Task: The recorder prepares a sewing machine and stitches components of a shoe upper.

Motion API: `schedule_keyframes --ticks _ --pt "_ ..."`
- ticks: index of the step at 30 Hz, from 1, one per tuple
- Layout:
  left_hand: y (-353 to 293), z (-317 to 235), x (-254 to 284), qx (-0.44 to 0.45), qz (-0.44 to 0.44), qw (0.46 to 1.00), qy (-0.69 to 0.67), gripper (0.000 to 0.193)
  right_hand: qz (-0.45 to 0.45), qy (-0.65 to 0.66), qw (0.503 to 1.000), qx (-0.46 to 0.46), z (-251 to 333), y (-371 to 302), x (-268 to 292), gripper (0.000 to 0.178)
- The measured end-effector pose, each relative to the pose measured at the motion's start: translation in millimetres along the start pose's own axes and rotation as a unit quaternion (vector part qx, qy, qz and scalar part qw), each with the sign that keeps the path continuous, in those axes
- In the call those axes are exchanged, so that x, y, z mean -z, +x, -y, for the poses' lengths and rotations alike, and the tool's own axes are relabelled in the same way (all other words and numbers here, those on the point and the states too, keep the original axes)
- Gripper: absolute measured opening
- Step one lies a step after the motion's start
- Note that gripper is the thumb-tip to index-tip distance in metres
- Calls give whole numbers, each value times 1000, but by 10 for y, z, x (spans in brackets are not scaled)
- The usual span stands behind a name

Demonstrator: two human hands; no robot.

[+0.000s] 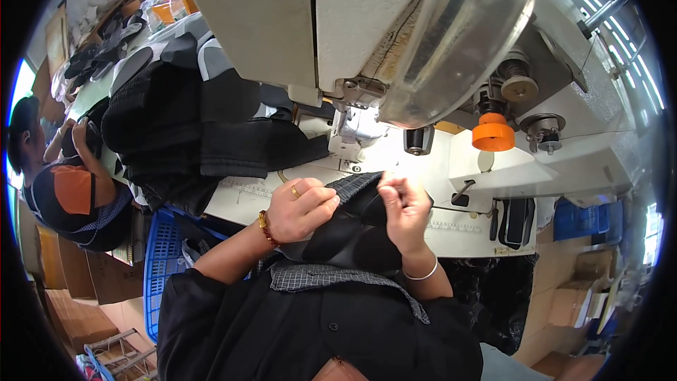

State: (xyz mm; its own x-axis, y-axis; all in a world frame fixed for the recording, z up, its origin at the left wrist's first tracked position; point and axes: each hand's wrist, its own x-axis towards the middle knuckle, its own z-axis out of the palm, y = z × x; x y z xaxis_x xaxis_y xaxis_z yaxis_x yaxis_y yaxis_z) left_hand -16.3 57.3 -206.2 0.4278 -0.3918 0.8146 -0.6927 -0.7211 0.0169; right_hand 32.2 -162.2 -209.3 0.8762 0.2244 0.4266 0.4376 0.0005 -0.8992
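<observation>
A black fabric piece (356, 234) with a ribbed dark grey edge lies across the front of the sewing machine (275, 21), close to my body. My left hand (302, 210), with a ring and a beaded bracelet at the wrist, is closed on its left side. My right hand (407, 213), wearing a pale bangle, pinches its far right edge, fingers curled inward. Just beyond the cloth is the lit presser foot (350, 144), apart from both hands. A checked cloth (317, 279) lies across my front below the piece.
Stacked black fabric pieces (162, 120) crowd the left of the table. A blue basket (161, 268) stands below them. A co-worker (70, 176) handles dark cloth at far left. An orange knob (493, 132) juts from the machine. Small tools (516, 222) lie at the right table edge.
</observation>
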Motion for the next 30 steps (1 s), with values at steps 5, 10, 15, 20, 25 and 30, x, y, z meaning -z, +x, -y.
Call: schedule_keyframes --ticks 5,10,15,20,25,30 --pt "-10 16 -12 8 -6 1000 -1 24 67 -113 988 85 171 144 -29 17" --pt "83 -82 -76 155 -21 979 -131 23 65 -94 986 118 99 166 -59 9" --pt "-90 -12 -103 526 -43 695 -489 10 -5 -180 982 49 213 185 178 16" --pt "0 -53 -136 541 -36 645 -538 9 79 -189 972 116 282 137 -199 26" --pt "-32 -106 -133 527 25 666 -526 12 17 -248 951 186 155 223 -138 16" --pt "-76 25 -94 539 -20 689 -485 9 -110 -331 934 76 172 154 402 36"
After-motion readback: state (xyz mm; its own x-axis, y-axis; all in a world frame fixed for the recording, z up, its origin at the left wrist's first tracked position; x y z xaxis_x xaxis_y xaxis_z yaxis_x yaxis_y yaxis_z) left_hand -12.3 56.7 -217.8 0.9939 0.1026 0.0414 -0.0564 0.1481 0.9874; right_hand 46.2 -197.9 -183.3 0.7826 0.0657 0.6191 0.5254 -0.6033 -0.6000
